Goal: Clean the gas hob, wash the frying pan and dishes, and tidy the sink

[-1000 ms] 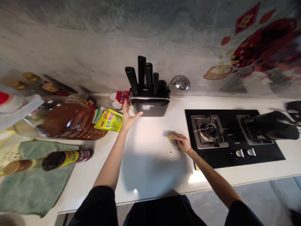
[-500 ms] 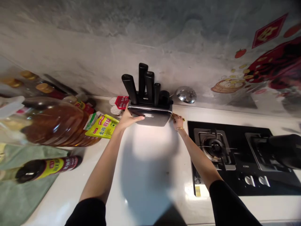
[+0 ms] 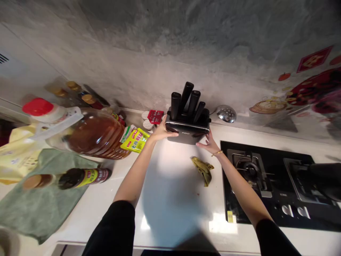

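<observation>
A dark knife block (image 3: 187,136) with several black-handled knives (image 3: 186,101) stands against the back wall. At its left side, my left hand (image 3: 163,133) grips the edge, thumb laid across the front. My right hand (image 3: 209,143) clasps the opposite side near the lower corner, its fingers partly hidden behind the block. On the white counter, in front of the block and nearer to me, lies a crumpled olive-yellow cloth (image 3: 203,169). A perforated metal skimmer (image 3: 226,113) leans by the wall to the right of the block.
A black gas stove (image 3: 266,209) occupies the right side. To the left are a big oil jug (image 3: 93,133), a yellow seasoning pouch (image 3: 135,140), small red-labelled jars (image 3: 155,116) and a dark sauce bottle (image 3: 85,177) on a green cloth (image 3: 34,206).
My right hand has let go of the yellowish cloth, which now lies on the counter, and has taken hold of the block's right side. The view has shifted left.
</observation>
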`<state>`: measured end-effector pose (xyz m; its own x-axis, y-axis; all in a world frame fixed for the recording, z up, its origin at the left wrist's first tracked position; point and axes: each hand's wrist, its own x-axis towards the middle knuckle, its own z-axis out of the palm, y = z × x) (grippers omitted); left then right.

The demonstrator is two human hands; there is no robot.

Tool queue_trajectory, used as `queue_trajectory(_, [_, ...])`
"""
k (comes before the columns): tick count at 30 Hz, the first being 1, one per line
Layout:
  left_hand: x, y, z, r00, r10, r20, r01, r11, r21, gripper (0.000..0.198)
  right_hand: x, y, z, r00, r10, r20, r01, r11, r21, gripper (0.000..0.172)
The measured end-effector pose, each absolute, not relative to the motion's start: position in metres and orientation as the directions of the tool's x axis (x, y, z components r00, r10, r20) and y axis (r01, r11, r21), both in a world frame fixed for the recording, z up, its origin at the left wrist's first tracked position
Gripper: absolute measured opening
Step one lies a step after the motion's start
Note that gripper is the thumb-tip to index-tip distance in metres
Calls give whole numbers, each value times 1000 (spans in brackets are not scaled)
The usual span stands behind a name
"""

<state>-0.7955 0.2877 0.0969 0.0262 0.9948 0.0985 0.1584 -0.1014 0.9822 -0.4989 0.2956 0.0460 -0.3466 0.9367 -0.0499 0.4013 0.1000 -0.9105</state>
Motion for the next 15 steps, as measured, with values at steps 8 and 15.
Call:
queue_trajectory(8, [-787,285,101,9,997,73,80,-74,994,119,-522,321,80,-361,928,-92,216,-13,-976,67])
queue_trajectory(15, [-779,289,107,38,994,107,146,-111,983,125,-506,322,90,-329,919,-219,149,-178,-973,75])
